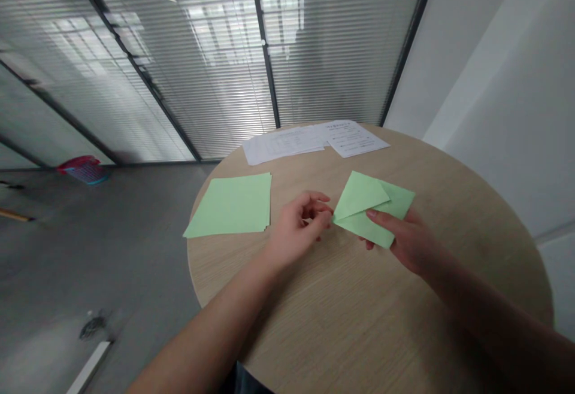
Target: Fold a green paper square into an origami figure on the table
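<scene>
Folding, seemingly: right grip [415,243] pinches the folded green paper [369,195]; left grip [300,225] curls by its corner, hold unclear; the next move calls for aligned edges.

"So where's our one view coming from?"
"Up on the person's head, facing forward and down across the round tabletop [323,322]!"
"And how near?"
"Close! Left hand [299,223] and right hand [413,239] sit mid-view, blinds [220,76] well beyond, floor [144,250] spreading off left."
</scene>
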`<state>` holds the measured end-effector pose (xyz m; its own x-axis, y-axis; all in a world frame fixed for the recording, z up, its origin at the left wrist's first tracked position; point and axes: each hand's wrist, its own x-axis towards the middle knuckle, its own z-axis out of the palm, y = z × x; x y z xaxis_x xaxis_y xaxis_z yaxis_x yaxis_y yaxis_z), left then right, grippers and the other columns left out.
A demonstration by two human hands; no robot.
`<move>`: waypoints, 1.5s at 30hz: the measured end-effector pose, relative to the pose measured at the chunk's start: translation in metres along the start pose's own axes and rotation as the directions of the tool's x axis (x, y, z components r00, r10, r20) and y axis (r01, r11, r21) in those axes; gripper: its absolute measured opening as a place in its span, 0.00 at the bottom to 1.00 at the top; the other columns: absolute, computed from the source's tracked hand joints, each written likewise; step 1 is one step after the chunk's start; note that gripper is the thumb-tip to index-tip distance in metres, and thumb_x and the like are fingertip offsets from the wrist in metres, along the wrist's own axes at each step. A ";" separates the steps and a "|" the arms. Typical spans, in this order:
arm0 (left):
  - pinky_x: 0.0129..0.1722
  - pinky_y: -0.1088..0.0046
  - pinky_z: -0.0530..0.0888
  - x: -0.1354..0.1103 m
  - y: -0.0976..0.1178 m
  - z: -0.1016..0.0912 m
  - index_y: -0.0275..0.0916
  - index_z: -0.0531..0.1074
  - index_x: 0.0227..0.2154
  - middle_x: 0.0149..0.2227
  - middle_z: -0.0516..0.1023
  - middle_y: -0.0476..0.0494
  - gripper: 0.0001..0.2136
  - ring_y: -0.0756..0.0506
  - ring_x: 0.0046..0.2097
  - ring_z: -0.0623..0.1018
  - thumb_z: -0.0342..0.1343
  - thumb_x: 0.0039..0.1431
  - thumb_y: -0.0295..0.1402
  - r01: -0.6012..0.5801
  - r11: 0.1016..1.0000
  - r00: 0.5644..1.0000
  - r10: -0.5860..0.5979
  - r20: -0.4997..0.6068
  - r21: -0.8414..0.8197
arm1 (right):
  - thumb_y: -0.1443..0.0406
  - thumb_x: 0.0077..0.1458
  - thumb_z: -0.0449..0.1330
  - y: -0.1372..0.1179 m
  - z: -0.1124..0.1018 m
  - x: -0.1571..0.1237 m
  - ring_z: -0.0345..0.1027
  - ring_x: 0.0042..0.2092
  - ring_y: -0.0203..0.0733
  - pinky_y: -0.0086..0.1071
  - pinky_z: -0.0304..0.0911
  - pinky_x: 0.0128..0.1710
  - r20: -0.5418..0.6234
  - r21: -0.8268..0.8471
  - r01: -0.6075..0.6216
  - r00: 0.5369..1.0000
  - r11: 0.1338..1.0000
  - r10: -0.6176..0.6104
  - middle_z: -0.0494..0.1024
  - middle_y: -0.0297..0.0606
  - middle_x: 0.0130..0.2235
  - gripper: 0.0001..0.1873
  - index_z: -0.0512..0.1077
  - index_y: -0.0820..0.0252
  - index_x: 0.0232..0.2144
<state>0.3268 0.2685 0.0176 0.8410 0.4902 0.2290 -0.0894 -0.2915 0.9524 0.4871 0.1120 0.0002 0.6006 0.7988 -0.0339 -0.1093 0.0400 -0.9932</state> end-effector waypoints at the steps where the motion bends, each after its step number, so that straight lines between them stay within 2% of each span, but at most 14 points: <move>1: 0.26 0.77 0.74 0.001 -0.002 0.000 0.37 0.71 0.53 0.35 0.79 0.45 0.18 0.48 0.32 0.78 0.60 0.61 0.36 0.060 0.991 0.997 -0.054 0.051 -0.118 | 0.52 0.50 0.72 -0.002 -0.003 0.001 0.71 0.26 0.44 0.36 0.67 0.22 0.049 -0.038 -0.032 0.998 0.999 0.034 0.81 0.38 0.30 0.17 0.79 0.57 0.35; 3: 0.27 0.75 0.75 0.003 -0.006 0.002 0.38 0.64 0.63 0.35 0.77 0.46 0.29 0.49 0.31 0.76 0.62 0.61 0.38 0.135 0.966 0.984 -0.104 0.146 -0.221 | 0.53 0.49 0.73 -0.006 -0.009 0.003 0.72 0.27 0.44 0.35 0.67 0.23 0.190 -0.130 -0.093 0.975 0.987 0.116 0.81 0.38 0.30 0.17 0.79 0.57 0.36; 5: 0.30 0.73 0.76 0.002 -0.010 0.004 0.40 0.58 0.68 0.38 0.78 0.45 0.35 0.49 0.33 0.77 0.63 0.60 0.37 0.109 0.982 0.986 -0.087 0.145 -0.157 | 0.56 0.49 0.73 -0.009 -0.015 0.007 0.76 0.33 0.46 0.36 0.71 0.29 0.338 -0.211 -0.111 0.924 0.971 0.179 0.83 0.38 0.33 0.16 0.80 0.56 0.39; 8: 0.35 0.70 0.77 0.000 -0.012 0.005 0.41 0.58 0.69 0.46 0.78 0.39 0.36 0.45 0.41 0.78 0.63 0.59 0.33 -0.012 0.988 0.998 0.003 0.060 0.151 | 0.58 0.46 0.74 -0.008 -0.021 0.014 0.78 0.38 0.50 0.38 0.72 0.36 0.432 -0.320 -0.051 0.881 0.946 0.193 0.84 0.38 0.38 0.18 0.80 0.55 0.40; 11: 0.47 0.60 0.77 -0.004 -0.009 0.002 0.38 0.71 0.60 0.49 0.78 0.37 0.25 0.40 0.49 0.78 0.63 0.59 0.29 -0.167 0.836 0.986 0.142 0.087 0.522 | 0.61 0.41 0.77 -0.003 -0.022 0.022 0.77 0.39 0.50 0.38 0.71 0.37 0.421 -0.429 0.050 0.895 0.902 0.151 0.85 0.38 0.38 0.26 0.80 0.55 0.45; 14: 0.54 0.55 0.74 -0.011 -0.007 0.000 0.38 0.79 0.45 0.48 0.80 0.37 0.10 0.37 0.51 0.77 0.58 0.63 0.27 -0.414 0.597 0.910 0.295 0.292 0.687 | 0.61 0.45 0.75 0.001 -0.019 0.030 0.78 0.42 0.50 0.40 0.71 0.43 0.460 -0.433 0.159 0.885 0.888 0.066 0.84 0.36 0.43 0.36 0.75 0.53 0.58; 17: 0.55 0.55 0.74 -0.017 -0.012 0.001 0.38 0.80 0.44 0.46 0.82 0.37 0.10 0.39 0.50 0.79 0.53 0.68 0.27 -0.591 0.496 0.805 0.317 0.501 0.636 | 0.59 0.48 0.72 0.002 -0.021 0.037 0.77 0.45 0.50 0.40 0.72 0.41 0.387 -0.436 0.251 0.919 0.864 -0.071 0.84 0.39 0.48 0.36 0.74 0.51 0.60; 21: 0.61 0.52 0.71 -0.015 -0.024 0.005 0.34 0.77 0.52 0.53 0.81 0.33 0.14 0.37 0.54 0.78 0.55 0.66 0.26 -0.619 0.520 0.776 0.289 0.561 0.589 | 0.60 0.51 0.68 -0.007 -0.035 0.035 0.76 0.37 0.48 0.40 0.68 0.35 0.150 -0.631 0.249 0.968 0.735 -0.199 0.85 0.40 0.42 0.16 0.84 0.52 0.44; 25: 0.60 0.52 0.73 -0.010 -0.028 0.005 0.36 0.79 0.47 0.52 0.80 0.36 0.10 0.36 0.54 0.78 0.59 0.64 0.30 -0.582 0.596 0.779 0.214 0.589 0.554 | 0.56 0.54 0.66 -0.017 -0.048 0.017 0.72 0.28 0.44 0.37 0.62 0.29 0.222 -0.765 0.204 0.974 0.611 -0.047 0.83 0.37 0.28 0.10 0.84 0.53 0.33; 29: 0.60 0.52 0.72 -0.012 -0.023 0.002 0.38 0.79 0.37 0.55 0.78 0.36 0.03 0.36 0.58 0.75 0.61 0.62 0.29 -0.499 0.666 0.846 0.233 0.480 0.555 | 0.58 0.59 0.62 -0.020 -0.045 -0.002 0.72 0.29 0.42 0.35 0.58 0.29 0.336 -0.822 0.226 0.933 0.522 0.125 0.82 0.38 0.29 0.12 0.83 0.56 0.32; 32: 0.59 0.50 0.72 -0.014 -0.018 0.001 0.39 0.78 0.34 0.56 0.76 0.36 0.02 0.36 0.59 0.74 0.61 0.62 0.29 -0.421 0.717 0.904 0.286 0.317 0.556 | 0.55 0.63 0.61 -0.017 -0.035 -0.006 0.70 0.30 0.40 0.33 0.58 0.29 0.389 -0.806 0.234 0.902 0.543 0.188 0.80 0.37 0.29 0.15 0.80 0.58 0.33; 35: 0.58 0.50 0.73 -0.014 -0.014 0.002 0.39 0.76 0.33 0.55 0.77 0.36 0.02 0.38 0.57 0.75 0.61 0.62 0.28 -0.359 0.757 0.932 0.325 0.162 0.545 | 0.52 0.61 0.63 -0.009 -0.024 -0.002 0.68 0.30 0.40 0.33 0.58 0.28 0.409 -0.716 0.190 0.894 0.672 0.182 0.78 0.36 0.28 0.16 0.78 0.59 0.32; 39: 0.59 0.47 0.71 -0.015 -0.012 0.004 0.40 0.75 0.33 0.54 0.77 0.36 0.03 0.37 0.57 0.76 0.61 0.62 0.30 -0.364 0.752 0.918 0.389 0.075 0.550 | 0.53 0.57 0.66 0.004 -0.009 0.005 0.73 0.36 0.43 0.35 0.67 0.35 0.425 -0.399 0.100 0.901 0.911 0.088 0.81 0.38 0.36 0.16 0.77 0.59 0.40; 45: 0.67 0.36 0.58 -0.022 -0.005 0.003 0.41 0.72 0.36 0.54 0.78 0.37 0.03 0.37 0.58 0.76 0.61 0.62 0.31 -0.384 0.682 0.889 0.455 0.051 0.622 | 0.54 0.56 0.67 -0.004 0.012 0.008 0.73 0.35 0.42 0.35 0.69 0.37 0.300 -0.196 0.120 0.952 0.973 -0.057 0.80 0.37 0.33 0.14 0.78 0.58 0.35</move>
<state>0.3106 0.2569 0.0075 0.7345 0.2614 0.6262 -0.0522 -0.8984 0.4362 0.4833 0.1254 0.0057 0.3405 0.9385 0.0574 0.1205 0.0170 -0.9926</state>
